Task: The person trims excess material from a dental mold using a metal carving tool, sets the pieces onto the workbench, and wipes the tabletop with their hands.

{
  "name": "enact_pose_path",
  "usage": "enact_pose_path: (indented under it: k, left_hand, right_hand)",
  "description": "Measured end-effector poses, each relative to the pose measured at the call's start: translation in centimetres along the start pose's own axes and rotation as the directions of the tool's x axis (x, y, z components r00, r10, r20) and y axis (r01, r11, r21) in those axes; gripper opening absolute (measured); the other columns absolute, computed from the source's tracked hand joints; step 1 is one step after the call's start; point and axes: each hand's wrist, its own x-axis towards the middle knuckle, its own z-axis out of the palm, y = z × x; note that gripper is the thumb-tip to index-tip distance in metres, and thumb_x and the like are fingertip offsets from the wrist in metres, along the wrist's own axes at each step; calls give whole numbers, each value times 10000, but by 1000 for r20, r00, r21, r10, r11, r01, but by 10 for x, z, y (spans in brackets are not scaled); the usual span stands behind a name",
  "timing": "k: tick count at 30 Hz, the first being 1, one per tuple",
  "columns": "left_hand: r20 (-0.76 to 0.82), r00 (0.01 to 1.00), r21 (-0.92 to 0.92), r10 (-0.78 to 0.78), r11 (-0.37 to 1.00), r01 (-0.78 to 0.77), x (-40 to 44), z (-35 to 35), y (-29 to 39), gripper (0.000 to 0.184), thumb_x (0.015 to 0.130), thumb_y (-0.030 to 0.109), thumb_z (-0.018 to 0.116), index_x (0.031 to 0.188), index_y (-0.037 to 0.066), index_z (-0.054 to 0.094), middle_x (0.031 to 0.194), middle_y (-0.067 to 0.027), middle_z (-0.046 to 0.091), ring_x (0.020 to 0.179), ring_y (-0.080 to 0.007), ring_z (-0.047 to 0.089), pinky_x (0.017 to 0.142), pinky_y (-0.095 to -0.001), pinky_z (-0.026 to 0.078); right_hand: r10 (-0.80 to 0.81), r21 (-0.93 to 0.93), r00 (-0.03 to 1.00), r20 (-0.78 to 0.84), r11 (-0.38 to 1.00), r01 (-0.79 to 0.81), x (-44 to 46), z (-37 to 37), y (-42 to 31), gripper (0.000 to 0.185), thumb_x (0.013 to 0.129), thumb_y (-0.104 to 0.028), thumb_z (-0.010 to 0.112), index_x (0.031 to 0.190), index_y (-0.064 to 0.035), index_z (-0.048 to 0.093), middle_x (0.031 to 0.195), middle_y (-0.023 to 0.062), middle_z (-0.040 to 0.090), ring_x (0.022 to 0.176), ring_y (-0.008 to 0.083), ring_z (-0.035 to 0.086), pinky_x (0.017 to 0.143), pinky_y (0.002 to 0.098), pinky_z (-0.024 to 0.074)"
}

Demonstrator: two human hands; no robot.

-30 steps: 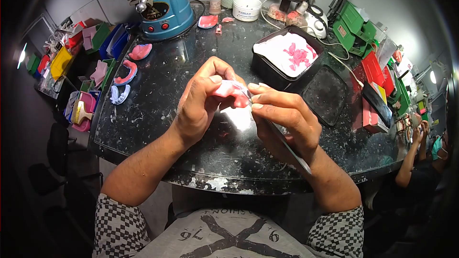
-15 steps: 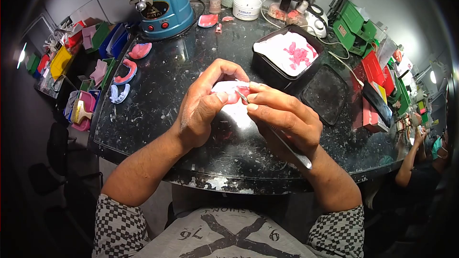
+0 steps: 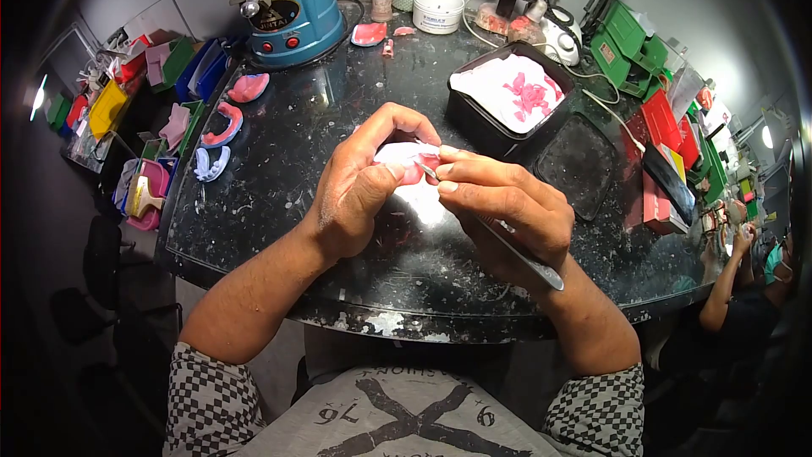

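My left hand [image 3: 351, 195] is wrapped round a pink and white dental model [image 3: 409, 157], with the thumb pressed on its near side. My right hand [image 3: 516, 203] pinches a slim metal tool [image 3: 529, 261]. The tool's tip touches the pink part of the model, and its broad flat end points back over my right wrist. My right fingertips rest close to the model's right edge. Part of the model is hidden behind my fingers.
A black box [image 3: 486, 123] holds white lining and pink scraps, beside its dark lid [image 3: 577, 167]. A blue machine [image 3: 300, 21] stands at the back left, near pink and white models [image 3: 223, 127]. A phone [image 3: 668, 182] leans at right; another person [image 3: 753, 262] works beyond.
My left hand has turned the model, so more white shows on top. The tool has shifted its angle slightly, and its broad end has moved a little to the right.
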Motion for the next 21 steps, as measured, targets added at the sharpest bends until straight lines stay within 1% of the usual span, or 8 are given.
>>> enact_pose_path:
  k: [2, 4, 6, 10, 12, 13, 15, 21]
  left_hand:
    - [4, 1000, -3, -4, 1000, 4, 0, -1, -3, 444, 840, 354, 543, 1094, -10, 570, 1039, -90, 597, 1011, -163, 576, 932, -307, 447]
    - [8, 1000, -5, -7, 1000, 7, 0, -2, -5, 443, 840, 349, 535, 1091, -13, 570, 1037, -92, 598, 1007, -163, 577, 930, -307, 448]
    - [45, 995, -43, -93, 995, 95, 1, -4, -5, 601, 835, 465, 522, 1156, -42, 557, 1114, -119, 596, 1072, -182, 583, 972, -313, 433]
    - [66, 992, -104, -110, 988, 116, 1, -4, -10, 584, 851, 447, 516, 1158, -49, 552, 1117, -123, 597, 1064, -184, 587, 969, -312, 430]
    - [84, 991, -172, -102, 978, 115, 0, -4, -11, 576, 864, 434, 506, 1165, -55, 550, 1127, -124, 594, 1086, -182, 592, 970, -312, 449]
    - [84, 991, -172, -102, 978, 115, 0, -4, -10, 576, 864, 434, 506, 1165, -55, 550, 1127, -124, 594, 1086, -182, 592, 970, -312, 449]
    - [97, 986, -276, -132, 949, 155, -1, -2, -10, 569, 872, 417, 491, 1170, -65, 549, 1143, -130, 591, 1123, -189, 593, 984, -320, 474]
    - [106, 984, -384, -147, 906, 177, -2, -2, -13, 548, 885, 378, 457, 1181, -76, 544, 1165, -150, 587, 1136, -205, 602, 1006, -338, 493]
  right_hand:
    - [4, 11, 1000, -1, 1000, -4, 0, -1, 1, 248, 770, 52, 783, 1004, -21, 747, 1038, 121, 747, 1015, 280, 746, 872, 351, 619]
    - [13, 24, 999, 38, 1000, -14, 0, -3, 2, 277, 751, 73, 775, 1010, -17, 738, 1038, 122, 745, 1008, 278, 747, 850, 345, 618]
    - [11, 14, 999, 39, 1000, -12, 1, -4, 1, 282, 751, 82, 766, 1013, -16, 733, 1040, 123, 745, 1007, 275, 748, 845, 343, 618]
    - [13, -16, 999, 42, 1000, -12, 2, -5, 0, 284, 763, 102, 740, 1021, -15, 726, 1044, 125, 745, 990, 269, 751, 821, 339, 619]
    - [20, -20, 999, 42, 1000, -19, 1, -5, 0, 279, 766, 98, 739, 1020, -16, 727, 1044, 125, 746, 982, 266, 752, 811, 338, 619]
    - [25, -24, 999, 43, 999, -24, 1, -5, 0, 274, 770, 95, 738, 1020, -16, 727, 1044, 125, 747, 974, 262, 754, 800, 336, 619]
    - [25, -29, 999, 45, 999, -23, 1, -6, 1, 276, 768, 97, 737, 1020, -17, 727, 1042, 125, 747, 964, 259, 755, 793, 334, 619]
    - [46, -19, 999, 25, 999, -46, 0, -5, 1, 289, 754, 101, 741, 1017, -17, 727, 1034, 125, 748, 924, 241, 756, 767, 324, 616]
